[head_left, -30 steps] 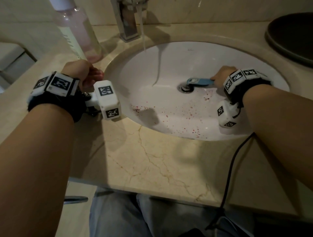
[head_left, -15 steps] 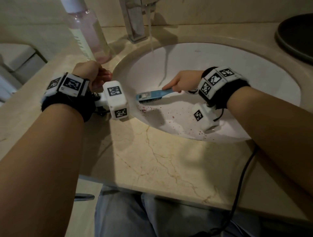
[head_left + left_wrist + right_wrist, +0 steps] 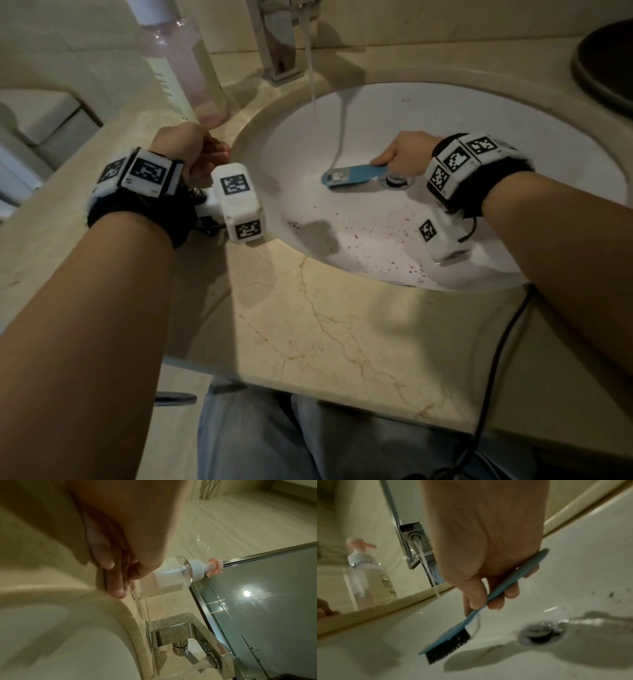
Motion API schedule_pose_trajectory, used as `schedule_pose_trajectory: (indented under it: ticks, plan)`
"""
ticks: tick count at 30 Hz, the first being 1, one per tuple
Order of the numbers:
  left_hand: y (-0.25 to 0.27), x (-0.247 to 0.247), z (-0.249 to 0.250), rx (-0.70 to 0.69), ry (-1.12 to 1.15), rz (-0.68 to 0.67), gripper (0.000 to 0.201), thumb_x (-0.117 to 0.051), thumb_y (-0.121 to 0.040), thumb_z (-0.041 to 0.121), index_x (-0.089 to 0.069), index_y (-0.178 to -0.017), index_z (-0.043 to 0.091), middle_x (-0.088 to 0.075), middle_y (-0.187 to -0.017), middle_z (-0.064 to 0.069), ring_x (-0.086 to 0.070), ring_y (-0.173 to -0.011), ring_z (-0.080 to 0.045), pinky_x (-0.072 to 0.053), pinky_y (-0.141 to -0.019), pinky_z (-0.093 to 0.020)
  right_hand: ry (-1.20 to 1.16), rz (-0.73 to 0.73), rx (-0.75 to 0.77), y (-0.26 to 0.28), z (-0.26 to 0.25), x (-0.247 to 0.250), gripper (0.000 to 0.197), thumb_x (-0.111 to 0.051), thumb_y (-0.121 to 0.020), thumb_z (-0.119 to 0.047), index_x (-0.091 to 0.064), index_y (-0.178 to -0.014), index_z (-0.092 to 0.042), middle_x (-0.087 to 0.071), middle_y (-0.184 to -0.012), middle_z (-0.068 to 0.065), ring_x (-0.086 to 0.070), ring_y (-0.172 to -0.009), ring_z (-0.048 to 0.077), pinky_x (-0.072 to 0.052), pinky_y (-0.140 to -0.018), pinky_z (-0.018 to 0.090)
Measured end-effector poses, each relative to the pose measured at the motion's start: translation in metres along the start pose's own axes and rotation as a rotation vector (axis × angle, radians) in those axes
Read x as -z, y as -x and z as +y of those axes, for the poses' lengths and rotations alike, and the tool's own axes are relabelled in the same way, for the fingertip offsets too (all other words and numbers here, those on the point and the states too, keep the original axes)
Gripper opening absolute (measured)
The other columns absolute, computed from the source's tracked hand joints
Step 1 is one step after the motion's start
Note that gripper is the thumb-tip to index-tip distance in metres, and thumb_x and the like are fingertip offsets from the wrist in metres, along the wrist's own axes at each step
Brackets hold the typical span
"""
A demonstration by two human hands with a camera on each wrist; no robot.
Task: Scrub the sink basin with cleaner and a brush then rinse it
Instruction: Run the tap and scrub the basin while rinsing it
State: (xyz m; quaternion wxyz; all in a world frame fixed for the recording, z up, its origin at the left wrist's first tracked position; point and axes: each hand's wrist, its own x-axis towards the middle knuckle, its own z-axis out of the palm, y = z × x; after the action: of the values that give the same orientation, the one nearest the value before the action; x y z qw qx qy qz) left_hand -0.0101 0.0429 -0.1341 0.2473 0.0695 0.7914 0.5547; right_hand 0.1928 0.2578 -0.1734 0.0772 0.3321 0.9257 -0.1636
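Right hand [image 3: 407, 154] grips brush [image 3: 352, 175] beside drain [image 3: 397, 181] (mid-basin); left hand [image 3: 191, 150], curled empty, rests at sink [image 3: 513, 113] rim

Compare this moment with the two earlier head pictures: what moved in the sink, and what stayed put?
The right hand swept the blue brush from the drain to the basin's left side, then partway back; its head now lies just left of the drain. The grip on the handle held throughout. The left hand stayed on the counter by the pump bottle, the faucet kept running, and the red specks remain.
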Motion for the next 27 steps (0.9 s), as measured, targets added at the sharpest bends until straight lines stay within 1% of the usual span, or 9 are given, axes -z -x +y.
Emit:
schedule_pose_trajectory:
  ticks: [3,6,10,13,15,20,22,25,27]
  plan:
    - [0.0,0.0,-0.001,-0.004,0.005,-0.003,0.028,-0.033,-0.092,0.006,-0.046,-0.068,0.011,-0.055,-0.041,0.002,-0.049,-0.029,-0.004,-0.036,-0.036,-0.012,-0.111,-0.117,0.161,0.006,-0.017,-0.007,0.038,-0.046,-0.094,-0.006,-0.061,-0.126,-0.02,-0.054,-0.067,-0.01,-0.038,-0.054,0.007,-0.034,-0.04,0.003]
    - [-0.001,0.001,-0.002,-0.011,-0.022,0.011,0.026,-0.035,-0.091,0.008,-0.05,-0.07,0.01,-0.058,-0.039,0.005,-0.054,-0.032,-0.004,-0.041,-0.039,-0.013,0.001,-0.176,0.212,0.002,-0.03,-0.015,0.039,-0.046,-0.094,-0.008,-0.058,-0.13,-0.02,-0.062,-0.086,-0.003,-0.046,-0.062,0.008,-0.037,-0.049,0.004]
    - [-0.001,0.002,-0.001,-0.014,-0.037,0.006,0.028,-0.035,-0.091,0.009,-0.049,-0.068,0.012,-0.059,-0.044,0.003,-0.054,-0.033,-0.003,-0.04,-0.042,-0.016,0.301,-0.09,0.112,0.0,-0.025,-0.015,0.04,-0.035,-0.101,-0.015,-0.045,-0.139,-0.012,-0.054,-0.129,0.017,-0.054,-0.113,0.034,-0.042,-0.084,0.032]
    - [-0.002,0.003,-0.001,-0.012,-0.047,0.008,0.028,-0.035,-0.092,0.01,-0.051,-0.068,0.011,-0.059,-0.04,0.005,-0.055,-0.033,-0.004,-0.042,-0.043,-0.017,0.202,-0.11,0.156,-0.004,-0.02,-0.02,0.039,-0.037,-0.101,-0.018,-0.048,-0.138,-0.012,-0.058,-0.127,0.014,-0.055,-0.102,0.031,-0.045,-0.078,0.026]
    - [-0.001,0.003,0.0,-0.01,-0.046,0.004,0.029,-0.035,-0.092,0.01,-0.051,-0.068,0.011,-0.058,-0.038,0.005,-0.054,-0.032,-0.004,-0.041,-0.041,-0.016,0.064,-0.177,0.214,-0.006,-0.022,-0.024,0.04,-0.043,-0.097,-0.016,-0.051,-0.136,-0.022,-0.063,-0.108,0.01,-0.05,-0.083,0.021,-0.038,-0.061,0.016]
    - [0.001,0.001,0.001,-0.007,-0.029,-0.033,0.028,-0.034,-0.092,0.009,-0.045,-0.066,0.013,-0.052,-0.051,0.004,-0.048,-0.031,-0.003,-0.035,-0.039,-0.015,-0.014,-0.398,0.283,-0.003,-0.029,-0.015,0.049,-0.055,-0.09,-0.01,-0.052,-0.118,-0.05,-0.057,-0.067,-0.009,-0.047,-0.048,-0.001,-0.035,-0.047,0.004]
    - [0.001,0.001,0.001,0.007,-0.006,-0.061,0.029,-0.03,-0.092,0.006,-0.04,-0.066,0.015,-0.043,-0.058,0.002,-0.043,-0.031,-0.004,-0.03,-0.037,-0.014,-0.052,-0.281,0.259,-0.007,-0.029,-0.02,0.045,-0.052,-0.091,-0.008,-0.057,-0.125,-0.037,-0.06,-0.075,-0.003,-0.05,-0.055,0.003,-0.036,-0.052,0.007]
    - [0.003,-0.001,0.002,0.01,-0.003,-0.053,0.03,-0.03,-0.092,0.005,-0.041,-0.066,0.014,-0.045,-0.054,0.002,-0.043,-0.03,-0.004,-0.03,-0.036,-0.013,-0.051,-0.068,0.22,-0.014,-0.028,-0.029,0.041,-0.046,-0.096,-0.013,-0.051,-0.136,-0.02,-0.064,-0.114,0.009,-0.058,-0.092,0.025,-0.036,-0.075,0.019]
    - [0.006,-0.002,0.003,0.001,-0.001,-0.035,0.03,-0.031,-0.093,0.004,-0.042,-0.066,0.013,-0.046,-0.054,0.001,-0.044,-0.029,-0.004,-0.032,-0.035,-0.013,-0.07,-0.137,0.227,-0.015,-0.026,-0.03,0.041,-0.049,-0.094,-0.012,-0.054,-0.134,-0.023,-0.065,-0.109,0.009,-0.052,-0.087,0.021,-0.035,-0.077,0.022]
